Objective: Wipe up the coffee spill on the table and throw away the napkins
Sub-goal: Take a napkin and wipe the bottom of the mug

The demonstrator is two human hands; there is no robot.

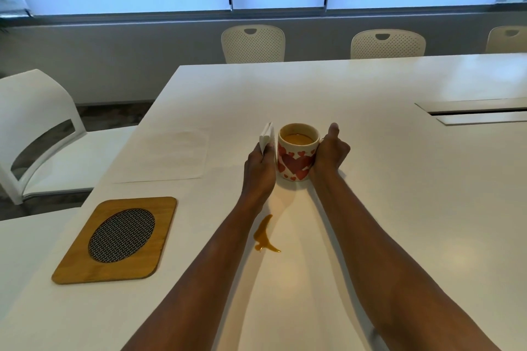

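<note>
A white mug [296, 161] with red hearts, full of coffee, stands on the white table [399, 208]. My right hand [330, 152] is closed around the mug's right side. My left hand [261, 171] is just left of the mug and pinches a folded white napkin [268, 137] that sticks up from the fingers. A brown coffee spill [265, 236] lies on the table nearer to me, between my forearms.
A wooden trivet [115, 239] with a dark mesh oval lies at the left. A thin white sheet [168, 155] rests beyond it. A cable slot [473, 112] is set in the table at the right. White chairs [42, 134] stand at the left and far side.
</note>
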